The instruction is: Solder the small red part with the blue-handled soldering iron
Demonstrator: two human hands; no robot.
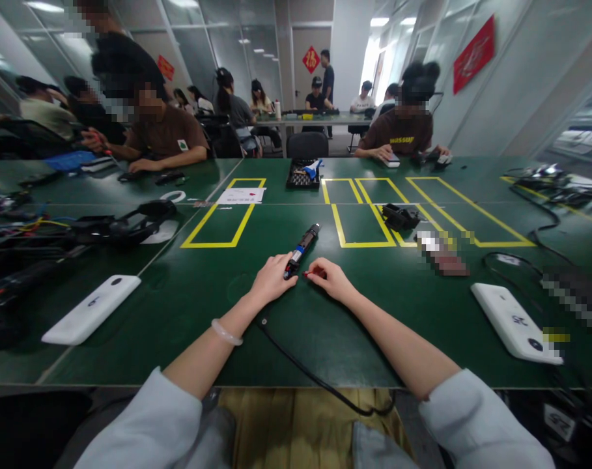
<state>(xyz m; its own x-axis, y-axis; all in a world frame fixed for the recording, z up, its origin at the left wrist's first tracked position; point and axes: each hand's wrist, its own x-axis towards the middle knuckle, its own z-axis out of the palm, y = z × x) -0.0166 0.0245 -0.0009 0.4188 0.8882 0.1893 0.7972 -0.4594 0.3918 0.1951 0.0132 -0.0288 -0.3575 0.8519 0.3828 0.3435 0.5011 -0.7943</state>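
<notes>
In the head view, my left hand (272, 279) is closed around the near end of a slim black tool (306, 243) with a blue band and a silver section. It lies slanted on the green table, its narrow metal tip pointing away from me. What kind of tool it is cannot be made out. Just right of its near end, my right hand (331, 279) pinches a small red piece (306, 274), mostly hidden by the fingers. The two hands are close but apart. A black cable (315, 378) runs from below my left wrist over the table's front edge.
White power-bank-like boxes (93, 309) lie to either side. A black tray of small parts (303, 174) sits at the back, near a paper sheet (241, 196). Black parts (400, 217) rest right, tangled gear (124, 221) left. Two people work across the green table (286, 345).
</notes>
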